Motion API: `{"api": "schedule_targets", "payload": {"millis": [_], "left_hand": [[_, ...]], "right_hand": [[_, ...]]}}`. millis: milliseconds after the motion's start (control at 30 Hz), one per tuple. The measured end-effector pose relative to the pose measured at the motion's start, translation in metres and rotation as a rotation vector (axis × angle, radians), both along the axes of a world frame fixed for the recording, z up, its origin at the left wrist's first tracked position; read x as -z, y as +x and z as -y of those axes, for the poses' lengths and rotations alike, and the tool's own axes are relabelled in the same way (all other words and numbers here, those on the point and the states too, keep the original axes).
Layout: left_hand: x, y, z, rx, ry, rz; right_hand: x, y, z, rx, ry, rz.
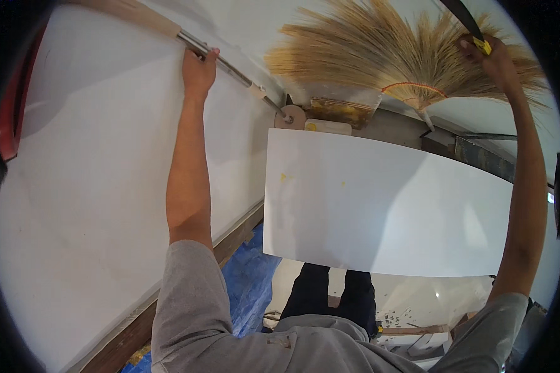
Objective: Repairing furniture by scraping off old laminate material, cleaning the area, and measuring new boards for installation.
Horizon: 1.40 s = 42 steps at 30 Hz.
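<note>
At upper left, my left hand (200, 71) is closed around a metal pole (230, 69). The pole has a thicker beige upper section and runs down to a round, pinkish base. My right hand (488, 56) is raised at upper right, in front of the bristles of a straw broom (379, 53). Its fingers are curled at the yellow end of a long, dark strip-shaped object (463, 17), whose kind I cannot make out. The broom's bristles fan upward, with its neck pointing down. Part of the right hand's grip is in shadow.
A white panel (330, 205) with small yellow marks spans the middle, in front of my legs. On the left stands a large white surface (93, 186) with a wooden lower edge. Blue sheeting (249, 267) lies below it. A red object (15, 105) shows at far left.
</note>
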<state>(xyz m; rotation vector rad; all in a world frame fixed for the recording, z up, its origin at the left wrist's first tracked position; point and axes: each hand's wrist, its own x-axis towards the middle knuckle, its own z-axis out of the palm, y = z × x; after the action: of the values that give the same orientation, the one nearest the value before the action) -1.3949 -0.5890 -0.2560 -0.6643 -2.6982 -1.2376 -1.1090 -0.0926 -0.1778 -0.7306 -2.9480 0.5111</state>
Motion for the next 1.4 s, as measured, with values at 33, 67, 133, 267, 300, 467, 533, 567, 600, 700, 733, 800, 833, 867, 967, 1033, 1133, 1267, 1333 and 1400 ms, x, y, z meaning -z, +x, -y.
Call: {"api": "schedule_targets", "payload": {"millis": [33,67,133,267,300,467,533,567,600,700,733,800,833,867,967,1033,1133,1267,1333,1400], "left_hand": [[0.007,0.004,0.000,0.005,0.012,0.001],[0.016,0.010,0.000,-0.026,-0.049,0.035],[0.030,0.019,-0.001,-0.046,-0.100,0.077],[0.054,0.018,0.002,-0.131,-0.097,0.160],[0.058,0.015,0.005,-0.118,-0.080,0.187],[0.079,0.035,0.014,-0.192,-0.110,0.009],[0.081,0.065,-0.002,-0.302,-0.133,-0.027],[0.077,0.086,-0.010,-0.300,-0.046,0.053],[0.077,0.110,-0.032,-0.147,0.062,0.195],[0.069,0.180,-0.102,0.368,0.240,0.746],[0.070,0.197,-0.132,0.320,0.295,1.024],[0.080,0.217,-0.189,0.281,0.369,1.323],[0.087,0.227,-0.211,0.032,0.530,1.359],[0.093,0.227,-0.227,-0.187,0.686,1.395],[0.108,0.215,-0.250,-0.144,0.712,1.039],[0.111,0.192,-0.271,-0.465,0.818,1.124],[0.107,0.169,-0.289,-0.343,0.883,1.117],[0.094,0.179,-0.288,-0.381,0.931,0.881],[0.078,0.194,-0.280,-0.231,0.846,0.872],[0.052,0.206,-0.273,-0.171,0.810,0.741]], "right_hand": [[-0.004,-0.001,0.002,0.005,0.012,0.001],[-0.006,-0.001,0.005,-0.001,-0.014,0.006],[-0.011,0.000,0.012,-0.007,-0.067,0.023],[-0.013,0.004,0.026,-0.021,-0.121,-0.031],[-0.012,0.003,0.028,-0.009,-0.175,-0.091],[-0.016,0.001,0.028,-0.027,-0.093,-0.045],[-0.018,0.002,0.028,-0.064,0.033,-0.012],[-0.021,0.004,0.028,-0.084,0.060,-0.006],[-0.023,0.006,0.029,-0.123,0.069,-0.039],[-0.032,0.010,0.032,-0.182,0.064,-0.065],[-0.036,0.011,0.032,-0.200,0.058,-0.074],[-0.041,0.012,0.029,-0.236,0.043,-0.086],[-0.043,0.011,0.027,-0.258,0.033,-0.095],[-0.045,0.012,0.025,-0.283,0.026,-0.112],[-0.047,0.013,0.019,-0.372,-0.009,-0.132],[-0.047,0.014,0.020,-0.441,-0.022,-0.128],[-0.050,0.017,0.030,-0.206,0.067,-0.009],[-0.061,0.028,0.042,-0.249,-0.075,-0.088],[-0.063,0.044,0.041,-0.268,-0.062,-0.190],[-0.064,0.066,0.036,-0.142,-0.159,-0.125]]}}
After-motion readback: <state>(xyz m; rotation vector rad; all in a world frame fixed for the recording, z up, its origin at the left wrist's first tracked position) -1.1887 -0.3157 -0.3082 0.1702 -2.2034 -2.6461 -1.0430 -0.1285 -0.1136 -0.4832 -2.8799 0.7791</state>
